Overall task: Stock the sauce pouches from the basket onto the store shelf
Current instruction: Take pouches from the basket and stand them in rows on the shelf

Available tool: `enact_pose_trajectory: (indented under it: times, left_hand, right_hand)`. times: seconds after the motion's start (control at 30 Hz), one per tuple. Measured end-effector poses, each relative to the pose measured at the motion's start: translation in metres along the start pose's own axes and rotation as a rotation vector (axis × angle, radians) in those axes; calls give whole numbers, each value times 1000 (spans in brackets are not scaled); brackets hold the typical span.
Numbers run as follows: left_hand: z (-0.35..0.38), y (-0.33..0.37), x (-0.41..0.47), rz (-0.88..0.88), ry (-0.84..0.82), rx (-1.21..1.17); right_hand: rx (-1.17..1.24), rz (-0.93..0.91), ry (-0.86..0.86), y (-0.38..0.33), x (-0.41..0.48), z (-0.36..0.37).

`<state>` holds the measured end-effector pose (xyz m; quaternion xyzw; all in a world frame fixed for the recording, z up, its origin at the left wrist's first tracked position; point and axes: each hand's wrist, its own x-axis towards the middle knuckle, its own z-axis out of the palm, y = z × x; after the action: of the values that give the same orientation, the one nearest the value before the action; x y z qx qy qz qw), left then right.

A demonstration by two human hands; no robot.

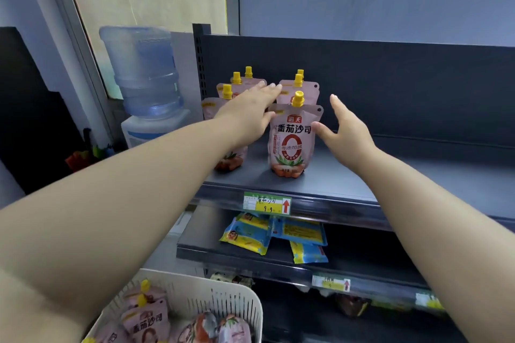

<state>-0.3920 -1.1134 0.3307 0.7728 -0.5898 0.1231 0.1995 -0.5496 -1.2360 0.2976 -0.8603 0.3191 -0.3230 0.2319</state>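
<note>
Several pink sauce pouches with yellow caps stand upright on the dark grey top shelf [348,175]. The front pouch [291,142] stands near the shelf edge between my hands. My left hand [250,111] reaches flat over the pouches to its left, fingers spread, holding nothing. My right hand [342,125] is open just right of the front pouch, thumb close to its side. More pink pouches [145,320] lie in the white basket [223,298] at the bottom left.
A price tag [267,203] hangs on the shelf edge below the pouches. Blue and yellow packets [276,234] lie on the lower shelf. A water dispenser with a blue bottle [145,78] stands left of the shelf unit.
</note>
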Motion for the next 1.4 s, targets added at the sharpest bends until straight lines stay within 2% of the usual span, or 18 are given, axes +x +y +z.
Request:
enact_pose_trajectory:
  times: [0.1,0.27,0.47,0.77,1.1,1.27,1.4]
  left_hand:
    - [-4,-10,-21,69,-19,76]
    - [-3,-33,-57,104,-92,105]
    - [0,-57,-107,132,-135,132]
    - [42,-101,-185,191,-288,119]
    - [121,-150,-295,80,-556,97]
    - [151,-179,-342,-26,-683,75]
    - [155,-209,-365,-128,-847,27]
  right_hand:
    - [-155,-74,33,-19,-10,5]
    - [-298,-174,-24,-53,-38,30]
    - [-368,-172,-128,-83,-82,74]
    - [-430,-124,-277,-96,-144,149]
    - [-452,47,-581,-54,-236,238]
    - [-425,189,-711,-31,-276,270]
    - [-392,169,-763,-34,-296,292]
